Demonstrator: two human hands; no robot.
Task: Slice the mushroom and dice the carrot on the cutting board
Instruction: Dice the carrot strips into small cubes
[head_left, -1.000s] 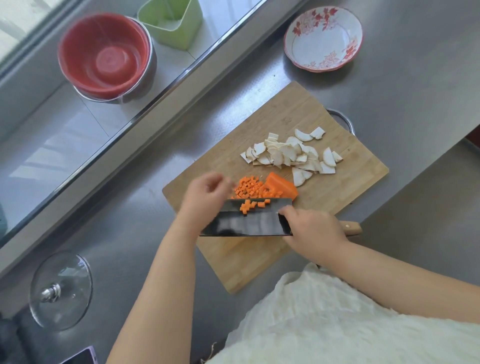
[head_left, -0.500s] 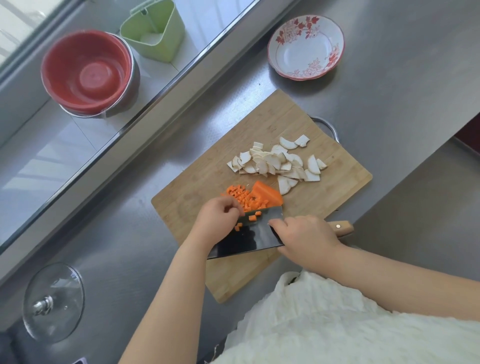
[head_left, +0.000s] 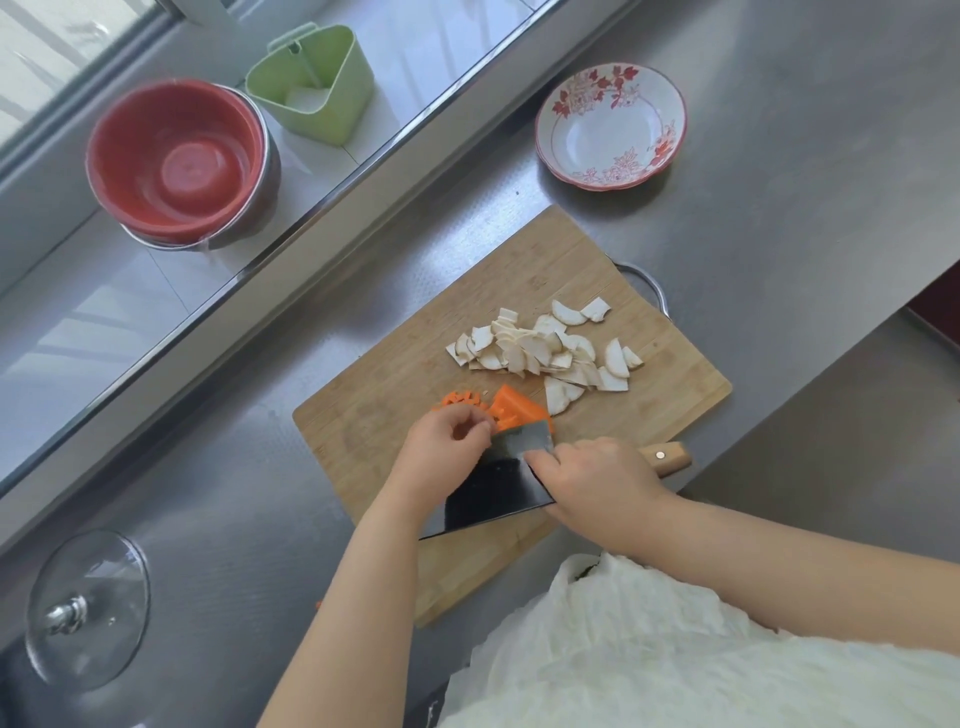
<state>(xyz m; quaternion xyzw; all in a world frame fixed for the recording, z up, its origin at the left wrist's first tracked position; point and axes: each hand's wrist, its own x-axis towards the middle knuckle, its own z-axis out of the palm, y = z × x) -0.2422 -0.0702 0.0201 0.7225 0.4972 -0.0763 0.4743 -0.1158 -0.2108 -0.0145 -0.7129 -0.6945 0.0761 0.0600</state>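
Right hand (head_left: 597, 488) still grasping the cleaver (head_left: 498, 483), blade now tilted steeper, left hand (head_left: 447, 441) fingers curled against it, pushing carrot dice (head_left: 462, 399) off, cutting board (head_left: 395, 426) unmoved

**Crowded near half of the board, open steel to the right**

On the cutting board (head_left: 374, 431), the mushroom slices (head_left: 540, 348) fill the right middle, and the carrot pieces (head_left: 511, 408), cleaver (head_left: 493, 483) and both hands crowd its near edge. Its far corner lies bare. The counter (head_left: 779, 218) is open along its right edge; a patterned bowl (head_left: 613, 124) stands beyond the board, a glass lid (head_left: 88, 608) at the near-left corner.
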